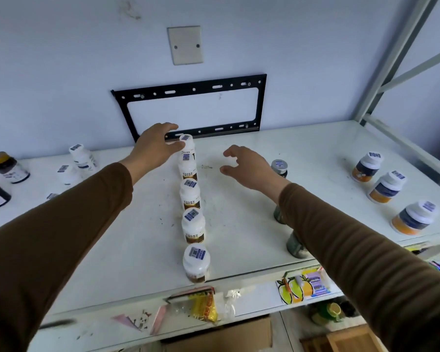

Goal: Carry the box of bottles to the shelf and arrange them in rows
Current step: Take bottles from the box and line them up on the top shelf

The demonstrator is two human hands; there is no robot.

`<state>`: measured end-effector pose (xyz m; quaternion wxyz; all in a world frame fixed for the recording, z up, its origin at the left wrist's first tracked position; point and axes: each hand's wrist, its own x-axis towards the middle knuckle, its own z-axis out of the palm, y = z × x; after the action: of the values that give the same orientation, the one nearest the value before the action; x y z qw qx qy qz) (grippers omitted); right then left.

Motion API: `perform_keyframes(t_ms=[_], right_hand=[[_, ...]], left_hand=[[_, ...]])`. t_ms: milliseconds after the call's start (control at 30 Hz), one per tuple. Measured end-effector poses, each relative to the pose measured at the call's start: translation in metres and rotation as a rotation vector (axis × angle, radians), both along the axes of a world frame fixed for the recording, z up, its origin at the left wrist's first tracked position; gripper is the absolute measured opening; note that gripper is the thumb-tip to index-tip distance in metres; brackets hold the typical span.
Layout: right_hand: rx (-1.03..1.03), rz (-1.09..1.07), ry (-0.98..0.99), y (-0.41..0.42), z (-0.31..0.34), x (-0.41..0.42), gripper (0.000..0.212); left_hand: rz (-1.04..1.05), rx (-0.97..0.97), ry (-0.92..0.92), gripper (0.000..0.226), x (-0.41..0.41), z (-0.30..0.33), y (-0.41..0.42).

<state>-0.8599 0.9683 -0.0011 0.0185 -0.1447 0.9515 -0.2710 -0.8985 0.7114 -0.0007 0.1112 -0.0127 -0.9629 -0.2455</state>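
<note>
Several white bottles with brown labels stand in a single row (191,196) running from the front edge of the white shelf (127,240) toward the wall. My left hand (155,146) reaches to the farthest bottle (186,144); its fingers curl beside the cap, touching or nearly touching it, without a clear grip. My right hand (244,166) hovers to the right of the row with fingers apart and nothing in it. A cardboard box (221,336) shows below the shelf's front edge.
White and dark bottles (81,154) stand at the left. Orange-labelled bottles (386,186) stand at the right. Glass jars (280,167) sit partly hidden under my right sleeve. A black wall bracket (191,107) hangs behind. The shelf frame post (391,59) rises at the right.
</note>
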Motion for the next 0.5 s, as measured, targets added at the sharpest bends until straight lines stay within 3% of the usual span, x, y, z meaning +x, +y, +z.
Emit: perform_keyframes(t_ms=[267, 500], right_hand=[[-0.028, -0.045, 0.152, 0.035, 0.011, 0.074, 0.051], [-0.055, -0.122, 0.202, 0.098, 0.013, 0.202, 0.048]], left_hand=[[-0.147, 0.009, 0.106, 0.049, 0.112, 0.022, 0.028], [-0.292, 0.086, 0.149, 0.045, 0.224, 0.023, 0.105]])
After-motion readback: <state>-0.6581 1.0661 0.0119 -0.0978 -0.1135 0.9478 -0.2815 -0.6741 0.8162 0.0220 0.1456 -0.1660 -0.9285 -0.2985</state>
